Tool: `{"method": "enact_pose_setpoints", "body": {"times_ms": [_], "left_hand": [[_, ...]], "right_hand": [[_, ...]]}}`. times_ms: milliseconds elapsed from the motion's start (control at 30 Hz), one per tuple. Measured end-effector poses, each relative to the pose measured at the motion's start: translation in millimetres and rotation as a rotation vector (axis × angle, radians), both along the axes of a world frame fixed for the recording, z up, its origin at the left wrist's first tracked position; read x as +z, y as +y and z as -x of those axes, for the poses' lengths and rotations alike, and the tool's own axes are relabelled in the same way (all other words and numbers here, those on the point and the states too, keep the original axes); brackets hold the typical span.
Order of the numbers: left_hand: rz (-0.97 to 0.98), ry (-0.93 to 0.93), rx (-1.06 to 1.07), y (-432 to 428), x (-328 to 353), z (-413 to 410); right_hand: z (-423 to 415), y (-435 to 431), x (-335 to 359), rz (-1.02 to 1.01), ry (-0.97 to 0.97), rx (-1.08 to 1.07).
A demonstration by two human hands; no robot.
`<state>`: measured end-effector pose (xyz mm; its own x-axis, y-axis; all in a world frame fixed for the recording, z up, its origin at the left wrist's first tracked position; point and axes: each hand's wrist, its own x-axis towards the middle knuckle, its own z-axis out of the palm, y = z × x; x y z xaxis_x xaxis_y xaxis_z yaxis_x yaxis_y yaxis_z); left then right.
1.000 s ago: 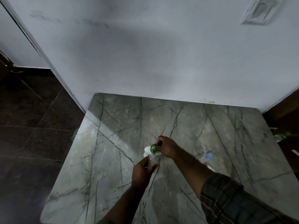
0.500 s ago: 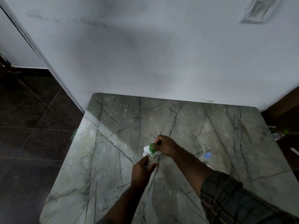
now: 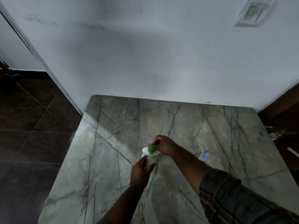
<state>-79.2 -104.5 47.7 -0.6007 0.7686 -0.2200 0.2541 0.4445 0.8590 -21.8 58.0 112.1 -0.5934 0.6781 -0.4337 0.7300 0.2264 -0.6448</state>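
Note:
A small clear bottle (image 3: 150, 160) stands on the grey marble table (image 3: 113, 159) near its middle. My left hand (image 3: 140, 171) grips the bottle's body from the near side. My right hand (image 3: 164, 145) pinches the green cap (image 3: 151, 147) at the bottle's top. A white object (image 3: 145, 150) sits just behind the bottle, partly hidden by it; what it is cannot be made out.
A second clear bottle with a blue cap (image 3: 205, 156) lies on the table to the right of my right forearm. A white wall (image 3: 145, 62) closes the far edge. Dark tiled floor (image 3: 24, 135) lies left of the table. A green-capped bottle (image 3: 280, 133) lies off the right edge.
Both hands stay at the bottle. The green cap showed as an open ring a second ago and now looks like a closed blob, so my right hand has turned it slightly.

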Motion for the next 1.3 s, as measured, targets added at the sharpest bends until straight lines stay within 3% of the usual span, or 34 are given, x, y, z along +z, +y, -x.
{"method": "enact_pose_setpoints", "body": {"times_ms": [1300], "left_hand": [[-0.013, 0.002, -0.022, 2.4, -2.3, 3.9]], "right_hand": [[-0.8, 1.1, -0.8, -0.061, -0.003, 0.047]]}}
